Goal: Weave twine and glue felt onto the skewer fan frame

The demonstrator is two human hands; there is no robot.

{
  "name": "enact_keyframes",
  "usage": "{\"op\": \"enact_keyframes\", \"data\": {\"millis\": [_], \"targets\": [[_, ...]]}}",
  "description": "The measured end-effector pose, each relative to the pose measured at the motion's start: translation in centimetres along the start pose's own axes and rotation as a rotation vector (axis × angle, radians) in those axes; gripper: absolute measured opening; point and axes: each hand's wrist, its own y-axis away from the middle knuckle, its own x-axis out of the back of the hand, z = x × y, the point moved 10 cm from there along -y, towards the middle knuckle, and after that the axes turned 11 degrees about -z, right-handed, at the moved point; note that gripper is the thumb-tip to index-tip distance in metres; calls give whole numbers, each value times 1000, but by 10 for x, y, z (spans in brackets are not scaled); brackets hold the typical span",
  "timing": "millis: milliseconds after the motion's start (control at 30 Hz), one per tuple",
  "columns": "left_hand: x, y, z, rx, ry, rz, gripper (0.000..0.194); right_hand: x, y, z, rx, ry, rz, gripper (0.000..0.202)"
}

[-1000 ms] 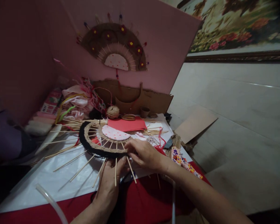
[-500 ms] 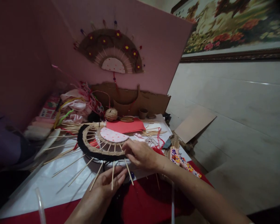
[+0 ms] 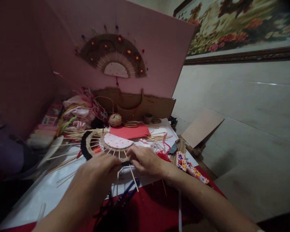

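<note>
A half-round fan of thin wooden sticks bears a pink dotted fabric piece (image 3: 118, 141), a band of twine (image 3: 89, 141) and an outer band of black yarn (image 3: 84, 145). My right hand (image 3: 145, 159) pinches the fan's right end. Above the near rim, my left hand (image 3: 99, 169) has its fingers closed at the black yarn, close to my right fingertips; the exact grip is partly hidden. Bare stick ends (image 3: 134, 178) jut from the rim. Dark strands hang below, beside blue-handled scissors (image 3: 128, 191).
A twine ball (image 3: 115, 120), red paper (image 3: 130, 130) and loose sticks lie behind the fan. Fabric and yarn are heaped left (image 3: 77, 109). Flowered fabric (image 3: 192, 169) lies right. A finished fan (image 3: 116, 53) hangs on the pink board. Part of another person (image 3: 7, 145) shows at left.
My left hand has gone from palm-up beneath the fan to above its near rim, fingers now closed. The scissors show more clearly. My right hand keeps its hold.
</note>
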Motion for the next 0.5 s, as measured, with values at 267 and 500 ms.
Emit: {"op": "enact_keyframes", "data": {"millis": [267,500], "targets": [[-58,-42,5,-143,-440,-290,20,-1,0,-2,1,17,24,21],[-11,31,-43,-25,-173,-37,11,-2,1,-1,9,-7,21,23]]}}
